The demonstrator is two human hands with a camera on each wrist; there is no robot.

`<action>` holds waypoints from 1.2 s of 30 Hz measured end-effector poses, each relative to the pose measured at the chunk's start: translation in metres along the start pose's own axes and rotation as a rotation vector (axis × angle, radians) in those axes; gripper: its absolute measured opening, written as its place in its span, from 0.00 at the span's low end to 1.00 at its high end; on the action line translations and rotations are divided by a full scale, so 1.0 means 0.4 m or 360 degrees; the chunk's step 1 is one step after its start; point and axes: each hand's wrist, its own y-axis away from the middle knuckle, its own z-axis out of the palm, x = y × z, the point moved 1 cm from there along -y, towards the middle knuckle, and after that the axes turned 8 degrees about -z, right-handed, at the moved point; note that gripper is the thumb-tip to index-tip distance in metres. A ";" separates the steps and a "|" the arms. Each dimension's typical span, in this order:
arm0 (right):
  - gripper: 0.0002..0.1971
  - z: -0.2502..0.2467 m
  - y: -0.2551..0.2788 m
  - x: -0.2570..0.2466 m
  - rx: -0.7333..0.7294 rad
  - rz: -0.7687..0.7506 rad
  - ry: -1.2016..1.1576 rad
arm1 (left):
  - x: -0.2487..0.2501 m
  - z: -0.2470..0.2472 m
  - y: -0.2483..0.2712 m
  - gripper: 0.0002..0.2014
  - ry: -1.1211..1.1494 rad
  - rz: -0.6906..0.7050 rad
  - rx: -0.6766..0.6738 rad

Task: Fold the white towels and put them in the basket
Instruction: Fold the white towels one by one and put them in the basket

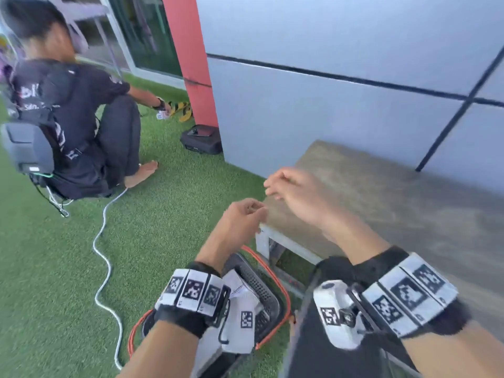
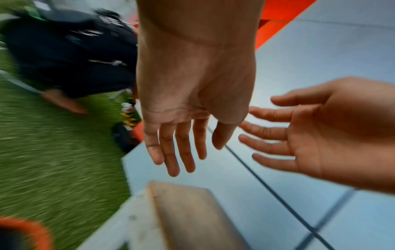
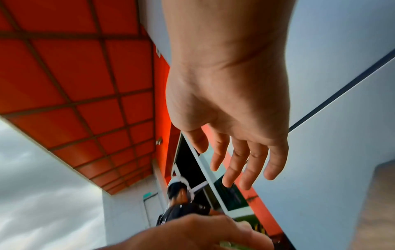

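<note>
Both my hands are raised in front of me, empty, with their fingers loosely spread. My left hand (image 1: 246, 212) hovers just off the near left corner of a low bench (image 1: 381, 203). My right hand (image 1: 283, 186) is slightly higher and to its right, above that corner. From the left wrist, my left hand (image 2: 192, 152) has straight fingers and my right hand (image 2: 284, 135) shows an open palm. A dark perforated basket (image 1: 260, 285) with an orange rim sits on the grass below my left wrist, mostly hidden. I see no white towel in these views.
The brown-topped bench stands against a grey panelled wall (image 1: 327, 105). Another person (image 1: 76, 126) sits on the green turf at the far left, with a white cable (image 1: 105, 255) trailing toward me. A black device (image 1: 201, 139) lies by an orange pillar (image 1: 191, 50).
</note>
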 end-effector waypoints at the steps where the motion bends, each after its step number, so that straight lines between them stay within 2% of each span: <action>1: 0.09 -0.043 0.032 0.007 0.0079 0.0016 -0.0026 | 0.047 0.017 0.005 0.09 -0.0053 0.0061 -0.0018; 5: 0.11 -0.215 0.173 0.046 0.0373 0.0106 -0.0069 | 0.219 0.130 0.025 0.09 -0.0234 0.0271 -0.0123; 8: 0.09 -0.356 0.285 0.111 0.0544 0.0219 -0.0071 | 0.326 0.262 0.037 0.10 -0.0464 0.0407 -0.0240; 12: 0.08 -0.508 0.415 0.224 0.0769 0.0415 -0.0015 | 0.418 0.462 0.064 0.05 -0.0557 0.0561 -0.0447; 17: 0.10 -0.659 0.599 0.373 0.0943 0.0762 0.0128 | 0.468 0.738 0.107 0.13 -0.0903 0.0646 -0.0797; 21: 0.15 -0.736 0.719 0.477 0.0880 0.1058 0.0365 | 0.462 0.926 0.127 0.23 -0.1150 0.0740 -0.0985; 24: 0.13 -0.776 0.789 0.557 0.0739 0.1343 0.0629 | 0.436 1.051 0.130 0.26 -0.1309 0.0784 -0.1020; 28: 0.27 -0.829 0.849 0.653 0.0710 0.1612 0.0752 | 0.407 1.177 0.131 0.29 -0.1477 0.0901 -0.0949; 33: 0.39 -0.895 0.900 0.738 0.0717 0.1646 0.0971 | 0.381 1.279 0.116 0.31 -0.1519 0.1044 -0.0893; 36: 0.39 -0.933 0.913 0.789 0.0640 0.1603 0.1087 | 0.358 1.315 0.099 0.35 -0.1574 0.1029 -0.0882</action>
